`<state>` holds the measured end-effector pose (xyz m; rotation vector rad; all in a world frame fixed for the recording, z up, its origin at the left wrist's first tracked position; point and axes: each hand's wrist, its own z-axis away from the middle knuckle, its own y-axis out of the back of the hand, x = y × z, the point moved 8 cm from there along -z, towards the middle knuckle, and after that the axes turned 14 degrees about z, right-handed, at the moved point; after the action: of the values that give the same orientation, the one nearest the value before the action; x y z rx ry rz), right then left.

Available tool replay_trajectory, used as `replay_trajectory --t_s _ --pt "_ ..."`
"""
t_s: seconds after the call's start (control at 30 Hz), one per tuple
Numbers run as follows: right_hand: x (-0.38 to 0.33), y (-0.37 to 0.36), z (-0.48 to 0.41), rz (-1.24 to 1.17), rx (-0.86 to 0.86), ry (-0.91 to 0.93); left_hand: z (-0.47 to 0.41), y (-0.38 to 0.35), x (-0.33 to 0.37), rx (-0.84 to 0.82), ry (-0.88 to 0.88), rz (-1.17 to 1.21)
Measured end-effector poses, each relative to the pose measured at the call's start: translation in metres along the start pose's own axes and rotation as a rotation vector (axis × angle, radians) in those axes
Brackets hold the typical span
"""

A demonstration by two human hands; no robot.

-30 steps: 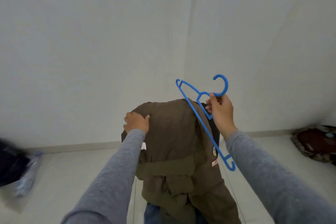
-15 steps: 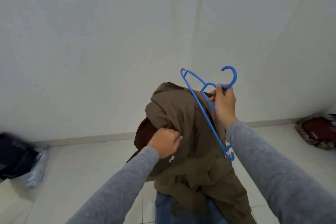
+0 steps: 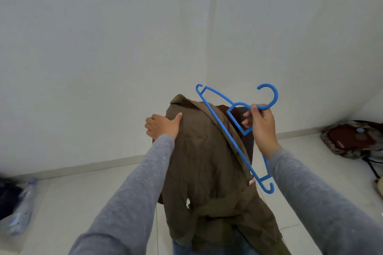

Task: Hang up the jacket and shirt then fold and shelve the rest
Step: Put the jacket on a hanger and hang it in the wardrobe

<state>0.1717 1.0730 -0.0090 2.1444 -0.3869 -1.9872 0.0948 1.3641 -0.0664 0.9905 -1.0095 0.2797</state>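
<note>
- The jacket's [image 3: 207,161] hem runs off the bottom edge, so can't see it.
- My left hand [image 3: 163,126] grips its shoulder, held up in front of me.
- My right hand [image 3: 262,128] grips the blue hanger [image 3: 228,130] by its neck. It slants upper-left to lower-right, hook up.

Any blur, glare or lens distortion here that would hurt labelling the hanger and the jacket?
Head view: soft, even light, no glare; the blue hanger and brown jacket are sharp. Head view, left edge: the plastic bottle is smeared. Head view: wide-angle lens tilts the skirting board.
</note>
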Motion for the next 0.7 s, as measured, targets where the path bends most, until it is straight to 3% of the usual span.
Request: replay_trajectory --t_s 0.1,0.2,0.27,0.4,0.53,0.7 --pt "-0.005 0.003 0.000 -0.019 0.008 0.043 -0.011 -0.015 0.004 -0.121 0.028 -0.073" --pt "-0.017 0.004 -0.001 -0.012 0.038 0.127 -0.009 -0.015 0.013 -0.055 -0.126 -0.007" --pt "-0.026 0.001 -0.001 0.032 0.071 0.191 0.000 -0.016 0.016 -0.087 -0.233 0.182" --pt "-0.032 -0.027 -0.004 0.110 -0.016 0.215 0.023 -0.020 0.032 -0.345 -0.359 0.569" --pt "-0.023 -0.073 -0.007 0.293 -0.199 0.183 0.041 -0.035 0.038 -0.660 -0.236 0.799" --pt "-0.022 -0.101 0.003 0.220 -0.316 0.107 0.042 -0.036 0.028 -0.817 0.024 1.142"
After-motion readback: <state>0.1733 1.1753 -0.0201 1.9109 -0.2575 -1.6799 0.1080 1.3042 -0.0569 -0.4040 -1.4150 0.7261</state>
